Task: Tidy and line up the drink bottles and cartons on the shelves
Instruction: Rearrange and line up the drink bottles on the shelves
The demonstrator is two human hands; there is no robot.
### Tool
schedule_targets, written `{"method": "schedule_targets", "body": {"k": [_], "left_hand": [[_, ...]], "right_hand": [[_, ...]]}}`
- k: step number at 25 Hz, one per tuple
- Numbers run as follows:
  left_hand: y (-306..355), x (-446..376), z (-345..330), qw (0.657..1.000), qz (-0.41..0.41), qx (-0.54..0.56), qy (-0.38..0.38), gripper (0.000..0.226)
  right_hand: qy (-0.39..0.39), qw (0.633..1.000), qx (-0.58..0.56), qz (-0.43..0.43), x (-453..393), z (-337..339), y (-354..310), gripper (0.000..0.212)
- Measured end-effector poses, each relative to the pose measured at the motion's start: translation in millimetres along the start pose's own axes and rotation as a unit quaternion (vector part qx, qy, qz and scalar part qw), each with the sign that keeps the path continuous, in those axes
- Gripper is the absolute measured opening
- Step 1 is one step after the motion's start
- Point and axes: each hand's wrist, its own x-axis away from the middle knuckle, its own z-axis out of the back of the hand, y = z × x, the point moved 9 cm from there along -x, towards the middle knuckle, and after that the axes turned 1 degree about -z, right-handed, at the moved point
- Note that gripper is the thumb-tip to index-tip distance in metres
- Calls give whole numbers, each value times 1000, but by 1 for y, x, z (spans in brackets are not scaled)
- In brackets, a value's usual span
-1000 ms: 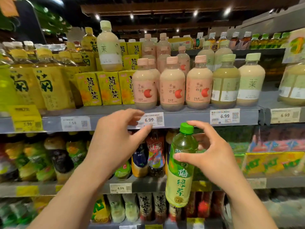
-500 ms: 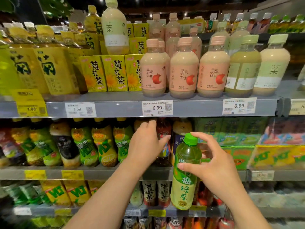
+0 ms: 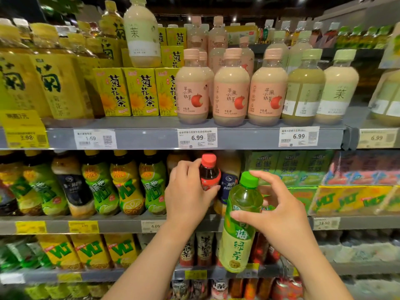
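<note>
My right hand (image 3: 281,215) holds a green tea bottle (image 3: 240,226) with a green cap upright in front of the middle shelf, fingers curled round its upper body. My left hand (image 3: 186,191) grips a dark bottle with a red cap (image 3: 208,172) standing on the middle shelf (image 3: 121,224), just left of the green bottle. A blue-labelled bottle (image 3: 228,185) stands between the two, behind them. Green and yellow lemon tea bottles (image 3: 125,187) fill the shelf to the left.
The top shelf (image 3: 249,138) carries yellow chrysanthemum tea cartons (image 3: 140,92), pink apple milk tea bottles (image 3: 231,89) and pale green ones (image 3: 303,92). Green and yellow carton packs (image 3: 350,198) sit right of my hands. Lower shelves hold more bottles (image 3: 86,250).
The view has moved closer and lower. My left hand reached into the middle shelf and took hold of the red-capped bottle. The green bottle stays in my right hand.
</note>
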Motion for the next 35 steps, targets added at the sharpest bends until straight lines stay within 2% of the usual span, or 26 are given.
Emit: {"method": "schedule_targets", "body": {"k": [2,5,10,15,18,26,31,35], "left_hand": [[4,10,2,996,-18,86,14,76],[5,15,22,987,-39,148,52,74],[-22,12,84,971,-1,217,101,73],[-87,43,157,971,68,189,128,70],[-133,65,206,978,72,138,140,73],[-281,139,347,980,109,70,153,73],[-369,167,420,983,115,10,141,71],[-428,165,453,980,132,-2,148,66]], "right_hand": [[-4,1000,4,6,-1,-2,-4,76],[-5,1000,8,16,-3,-5,-15,76],[-17,999,34,31,1,-25,-36,80],[-69,992,63,80,15,-97,-77,82],[-98,989,52,99,29,-152,-107,78],[-185,975,9,124,109,-358,-193,78],[-212,967,-11,142,145,-463,-234,78],[-212,965,-36,150,149,-523,-260,77]]}}
